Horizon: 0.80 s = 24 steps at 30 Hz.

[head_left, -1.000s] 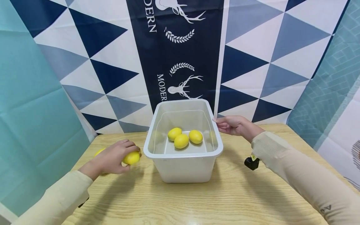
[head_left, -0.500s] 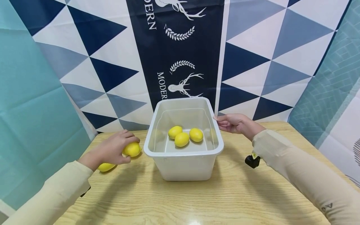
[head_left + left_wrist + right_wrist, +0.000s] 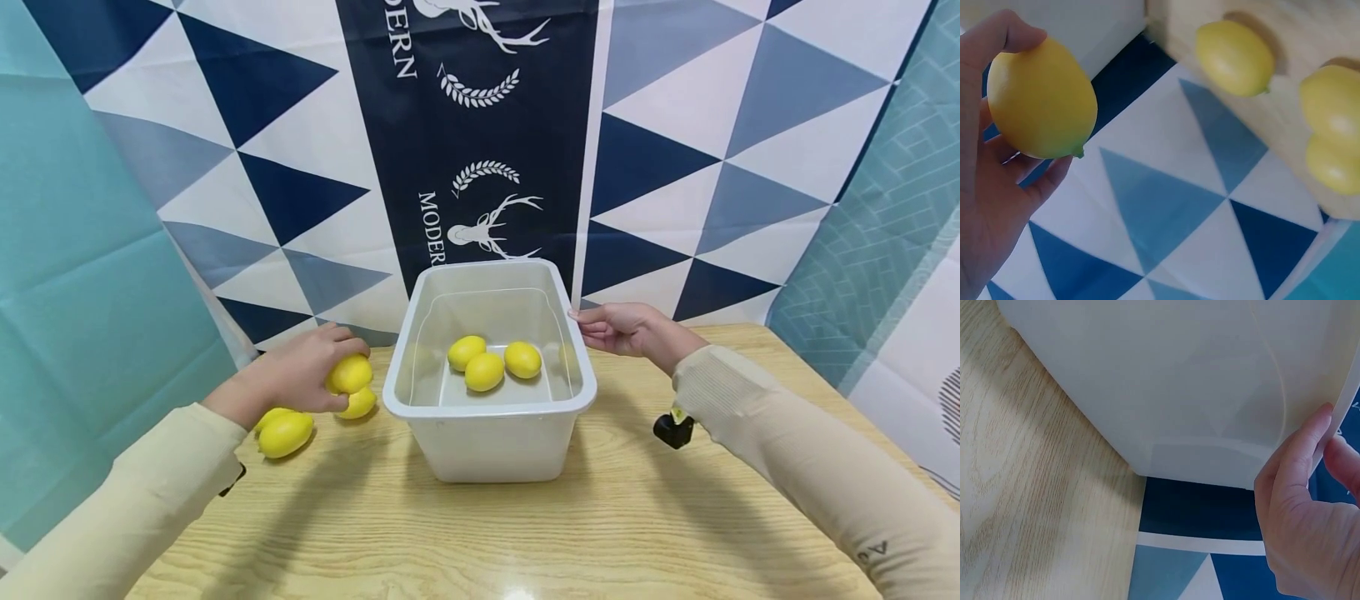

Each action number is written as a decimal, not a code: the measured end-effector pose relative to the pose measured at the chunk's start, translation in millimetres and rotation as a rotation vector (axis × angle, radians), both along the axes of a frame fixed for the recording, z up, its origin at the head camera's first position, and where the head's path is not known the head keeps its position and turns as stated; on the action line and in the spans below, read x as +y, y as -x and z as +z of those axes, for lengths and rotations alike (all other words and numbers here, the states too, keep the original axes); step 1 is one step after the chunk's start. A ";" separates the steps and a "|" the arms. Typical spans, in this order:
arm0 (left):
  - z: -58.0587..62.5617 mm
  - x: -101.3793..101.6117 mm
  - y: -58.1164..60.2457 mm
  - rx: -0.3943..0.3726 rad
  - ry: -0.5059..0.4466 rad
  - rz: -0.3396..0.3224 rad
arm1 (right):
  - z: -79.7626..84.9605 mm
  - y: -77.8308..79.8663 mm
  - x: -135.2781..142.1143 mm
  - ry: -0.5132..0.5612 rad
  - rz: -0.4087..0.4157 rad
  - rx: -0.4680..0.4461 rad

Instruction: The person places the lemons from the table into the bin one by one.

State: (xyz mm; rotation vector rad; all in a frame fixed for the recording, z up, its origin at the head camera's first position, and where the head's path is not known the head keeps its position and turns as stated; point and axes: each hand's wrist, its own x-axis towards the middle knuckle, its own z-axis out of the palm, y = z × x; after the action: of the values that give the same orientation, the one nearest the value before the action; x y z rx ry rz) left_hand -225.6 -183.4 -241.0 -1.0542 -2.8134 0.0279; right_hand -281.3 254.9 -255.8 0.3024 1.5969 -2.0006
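My left hand [image 3: 303, 371] holds a yellow lemon [image 3: 349, 374] above the table, just left of a white plastic bin [image 3: 491, 446]. In the left wrist view the thumb and fingers wrap around that lemon [image 3: 1041, 100], its green-tipped end pointing out. Another lemon [image 3: 358, 404] lies on the table below the hand, and two more, including a front one [image 3: 286, 434], sit together by the wrist. On the bin's right side, my right hand [image 3: 626, 333] pinches the rim, as the right wrist view of the hand [image 3: 1304, 506] also shows.
Inside the bin, three lemons [image 3: 484, 372] rest on the floor close together. The bin stands on a wood-grain table [image 3: 480, 542], near a patterned cloth backdrop [image 3: 652, 167]. A teal cloth [image 3: 97, 292] hangs along the left.
My left hand has raised its lemon from near the tabletop, uncovering another lemon beneath. The pair by the wrist shows more fully. My right hand stays on the bin's rim.
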 end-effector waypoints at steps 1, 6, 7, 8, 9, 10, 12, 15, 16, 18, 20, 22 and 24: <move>3.4 0.5 0.7 -0.004 0.002 0.006 | -0.2 -0.1 -0.1 0.000 0.002 0.000; 16.5 5.4 3.3 -0.002 0.007 0.036 | 0.0 -1.3 -0.5 0.008 0.012 -0.007; 18.7 6.8 4.0 -0.007 0.006 0.038 | 0.2 -1.5 -0.7 0.010 0.015 -0.007; 21.3 8.5 4.4 -0.014 0.007 0.042 | 0.3 -1.6 -0.7 0.011 0.018 -0.007; 24.1 10.3 5.0 -0.019 0.011 0.046 | 0.6 -1.7 -1.0 0.008 0.017 -0.009; 27.0 12.2 5.8 -0.021 0.016 0.045 | 0.8 -1.7 -1.3 0.004 0.015 -0.011; 33.0 16.7 8.1 -0.018 0.029 0.041 | 1.2 -1.6 -2.2 0.001 0.019 -0.013; 42.1 24.3 11.8 -0.011 0.043 0.024 | 1.5 -1.1 -3.3 -0.007 0.021 -0.018; 44.8 26.7 13.0 -0.007 0.046 0.018 | 1.7 -1.0 -3.8 -0.008 0.024 -0.016; 50.2 31.8 14.5 -0.006 0.049 0.011 | 2.0 -0.8 -3.8 -0.008 0.031 -0.010; 54.9 36.6 15.8 -0.008 0.048 0.005 | 2.5 -0.4 -3.7 -0.008 0.031 -0.005; 58.7 41.5 17.2 -0.005 0.045 0.000 | 3.0 -0.1 -3.4 -0.008 0.031 -0.004; 61.5 46.4 18.9 -0.005 0.037 -0.014 | 3.2 0.6 -2.9 -0.003 0.026 -0.011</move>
State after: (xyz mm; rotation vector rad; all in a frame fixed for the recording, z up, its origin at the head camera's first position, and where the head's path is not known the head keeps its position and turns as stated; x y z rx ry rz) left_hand -244.5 -137.0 -179.5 -1.0830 -2.8209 0.0764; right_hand -281.9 251.9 -252.6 0.2917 1.5897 -1.9737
